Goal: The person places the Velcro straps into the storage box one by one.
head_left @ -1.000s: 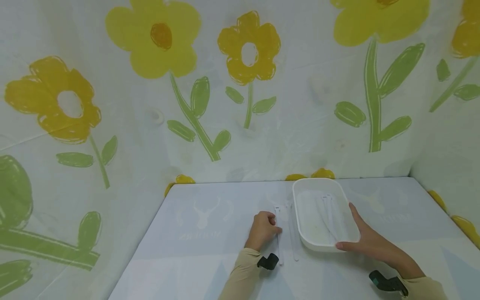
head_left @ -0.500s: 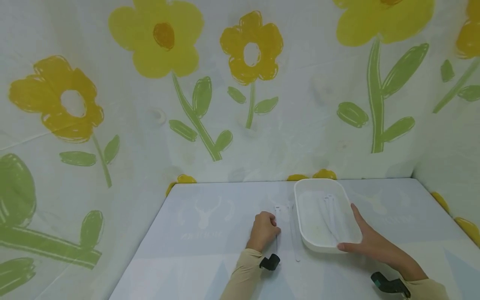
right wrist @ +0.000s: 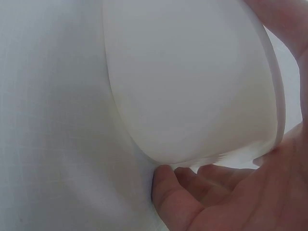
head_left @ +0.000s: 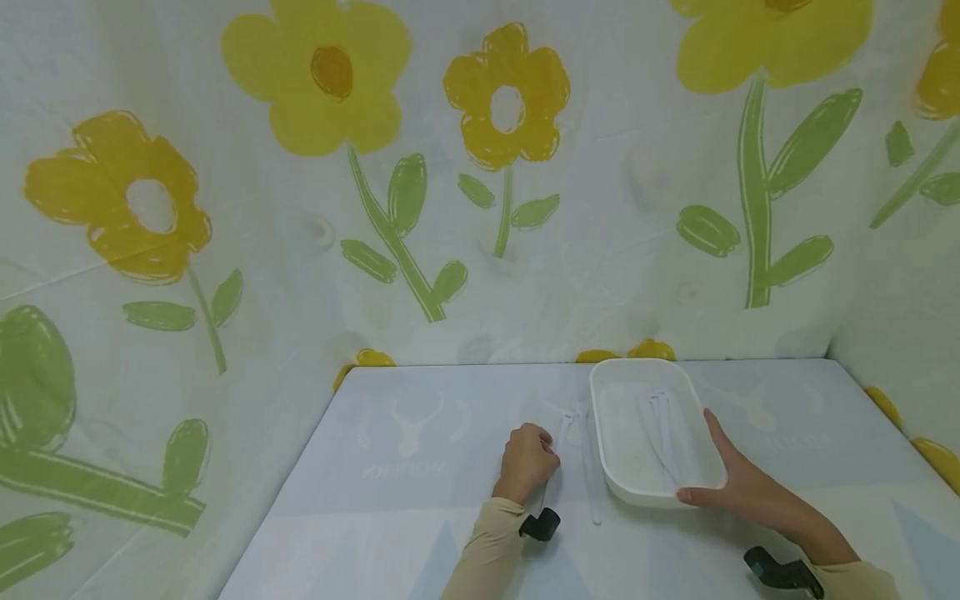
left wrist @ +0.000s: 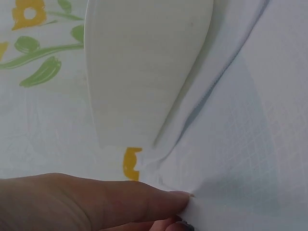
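Note:
My left hand [head_left: 527, 462] pinches a slim white strip with a small head [head_left: 565, 427], now slanted, between thumb and fingers; its exact kind I cannot tell. In the left wrist view the thumb [left wrist: 159, 202] hides most of it. A second slim strip [head_left: 588, 475] lies on the table to its right, along the tray's left side. Beside it, my right hand [head_left: 742, 479] grips a white plastic tray [head_left: 637, 498] at its near right corner, thumb on the near rim, fingers round the right side. Inside the tray lie several similar slim strips [head_left: 663, 429].
The table [head_left: 360, 492] has a pale printed cover. Behind it hangs a white cloth [head_left: 600, 250] with yellow flowers, and cloth walls enclose the left and right sides. Each wrist wears a black camera mount.
The strip under my left hand, upright in view before, is now slanted, its head swung right towards the second strip. The right hand and tray stay in place; the view shifts slightly.

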Demonstrator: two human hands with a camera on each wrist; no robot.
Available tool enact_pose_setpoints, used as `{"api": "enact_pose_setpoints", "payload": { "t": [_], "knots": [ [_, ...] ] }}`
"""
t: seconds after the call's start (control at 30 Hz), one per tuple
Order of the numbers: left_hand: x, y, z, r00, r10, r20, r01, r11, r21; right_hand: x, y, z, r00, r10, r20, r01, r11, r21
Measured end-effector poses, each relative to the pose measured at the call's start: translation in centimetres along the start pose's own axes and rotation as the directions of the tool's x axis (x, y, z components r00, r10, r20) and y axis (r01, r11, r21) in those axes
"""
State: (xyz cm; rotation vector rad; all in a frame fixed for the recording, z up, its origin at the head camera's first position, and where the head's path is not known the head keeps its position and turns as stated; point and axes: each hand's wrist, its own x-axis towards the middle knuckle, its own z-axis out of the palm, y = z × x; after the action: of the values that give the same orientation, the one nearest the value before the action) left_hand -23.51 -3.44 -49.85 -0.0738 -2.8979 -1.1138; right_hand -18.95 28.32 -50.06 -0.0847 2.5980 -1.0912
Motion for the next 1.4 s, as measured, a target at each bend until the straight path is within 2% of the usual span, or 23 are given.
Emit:
{"api": "enact_pose_setpoints", "payload": {
  "t": [0.5, 0.73, 0.87, 1.1, 1.23, 1.4],
  "knots": [
    [0.6, -0.8, 0.0, 0.998, 0.016, 0.054, -0.012, 0.998, -0.064, -0.1, -0.2, 0.1, 1.0, -0.012, -0.007, 0.013, 1.0, 0.015],
    [0.8, -0.8, -0.2, 0.999, 0.012, 0.05, -0.009, 0.997, -0.074, 0.0, -0.1, 0.2, 1.0, -0.022, -0.014, 0.022, 1.0, 0.008],
    [0.9, -0.9, -0.5, 0.998, 0.016, 0.067, -0.008, 0.993, -0.118, 0.0, 0.1, 0.2, 1.0, -0.024, -0.017, 0.024, 1.0, 0.002],
    [1.2, -1.0, -1.1, 0.991, -0.02, 0.133, 0.055, 0.963, -0.265, 0.1, 0.1, 0.2, 0.999, -0.027, -0.023, 0.026, 1.0, -0.007],
    [1.3, -1.1, -1.4, 0.989, -0.04, 0.144, 0.082, 0.951, -0.299, 0.1, 0.1, 0.1, 0.999, -0.024, -0.021, 0.024, 1.0, -0.004],
    [1.5, -1.1, -1.4, 0.986, -0.034, 0.165, 0.093, 0.924, -0.37, 0.1, 0.0, 0.1, 1.0, -0.012, -0.016, 0.012, 1.0, -0.006]
  ]
}}
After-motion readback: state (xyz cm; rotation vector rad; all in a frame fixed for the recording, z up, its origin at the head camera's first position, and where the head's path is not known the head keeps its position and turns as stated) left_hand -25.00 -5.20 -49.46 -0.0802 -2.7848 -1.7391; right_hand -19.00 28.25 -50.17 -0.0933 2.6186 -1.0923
